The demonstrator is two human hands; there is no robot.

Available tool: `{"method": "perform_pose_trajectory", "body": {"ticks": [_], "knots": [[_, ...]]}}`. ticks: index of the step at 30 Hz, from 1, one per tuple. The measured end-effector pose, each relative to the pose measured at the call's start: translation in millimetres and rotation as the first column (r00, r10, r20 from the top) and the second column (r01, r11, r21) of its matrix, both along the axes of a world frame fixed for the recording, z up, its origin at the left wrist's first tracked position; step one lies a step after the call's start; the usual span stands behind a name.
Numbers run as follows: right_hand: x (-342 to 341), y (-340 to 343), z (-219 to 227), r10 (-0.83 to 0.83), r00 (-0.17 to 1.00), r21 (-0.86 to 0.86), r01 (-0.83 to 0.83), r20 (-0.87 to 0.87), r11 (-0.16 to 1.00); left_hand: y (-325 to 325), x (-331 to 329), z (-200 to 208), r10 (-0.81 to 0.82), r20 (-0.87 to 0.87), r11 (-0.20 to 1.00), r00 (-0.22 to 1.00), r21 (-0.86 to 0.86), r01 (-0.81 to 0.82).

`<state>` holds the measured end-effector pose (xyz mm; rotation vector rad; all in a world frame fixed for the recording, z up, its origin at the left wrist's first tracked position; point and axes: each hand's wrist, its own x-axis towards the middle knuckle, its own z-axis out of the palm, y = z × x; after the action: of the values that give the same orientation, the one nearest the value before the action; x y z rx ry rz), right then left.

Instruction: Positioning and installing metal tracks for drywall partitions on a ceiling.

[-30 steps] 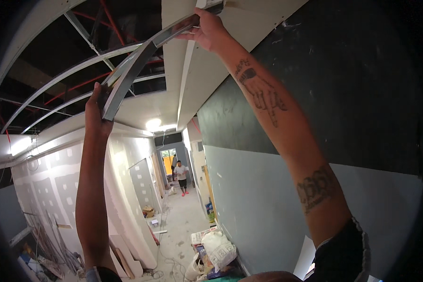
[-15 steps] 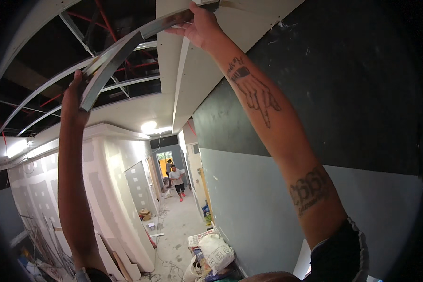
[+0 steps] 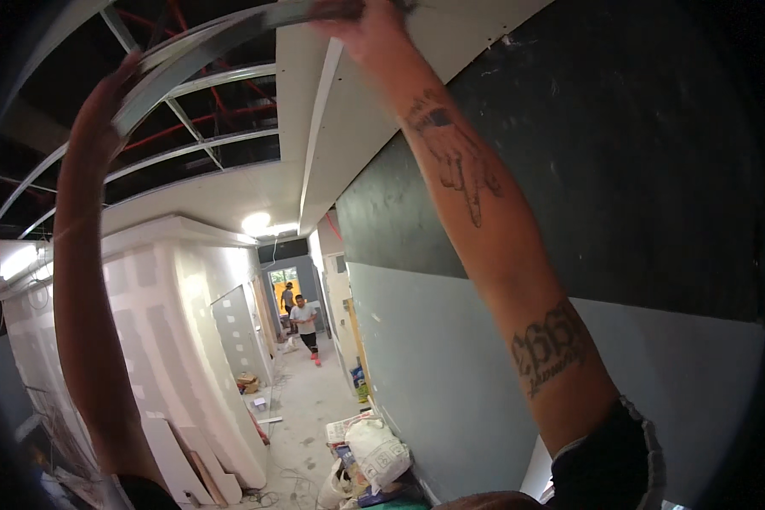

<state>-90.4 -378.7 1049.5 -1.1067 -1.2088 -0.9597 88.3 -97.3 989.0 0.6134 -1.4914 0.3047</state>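
Observation:
Both my arms reach up overhead to a long grey metal channel [image 3: 208,55], which looks bent in the fisheye picture. My left hand [image 3: 110,102] is closed round its left, near end. Higher up and to the right, my right hand [image 3: 370,34] grips the channel close to the top edge of the picture; its fingers are partly cut off and smeared by motion. The channel runs below an open ceiling grid of metal framing [image 3: 191,127]. Beside it, on the right, is a pale ceiling board [image 3: 302,93].
A dark-and-grey wall [image 3: 467,331] stands close on the right. White sacks [image 3: 374,450] lie on the floor at its foot. Patched plasterboard walls [image 3: 136,297] and leaning board offcuts [image 3: 178,459] are on the left. One person [image 3: 304,321] walks in the corridor; another [image 3: 287,297] is farther back.
Both hands and the channel have moved up in the picture, with my left hand also shifting left. The person in the corridor has taken a step; the view has shifted slightly.

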Motion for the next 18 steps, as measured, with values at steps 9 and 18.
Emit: {"method": "perform_pose_trajectory", "body": {"ticks": [9,18], "knots": [[-37,-66,-68,-0.165,0.986,0.302,0.159,-0.005,0.94,-67,-61,-15,0.141,-0.008,0.984,0.99,0.109,-0.139],[-5,14,-40,-0.277,0.961,0.126,0.273,0.013,0.954,-9,-5,-66,0.087,-0.215,0.996,0.973,0.011,-0.087]]}}
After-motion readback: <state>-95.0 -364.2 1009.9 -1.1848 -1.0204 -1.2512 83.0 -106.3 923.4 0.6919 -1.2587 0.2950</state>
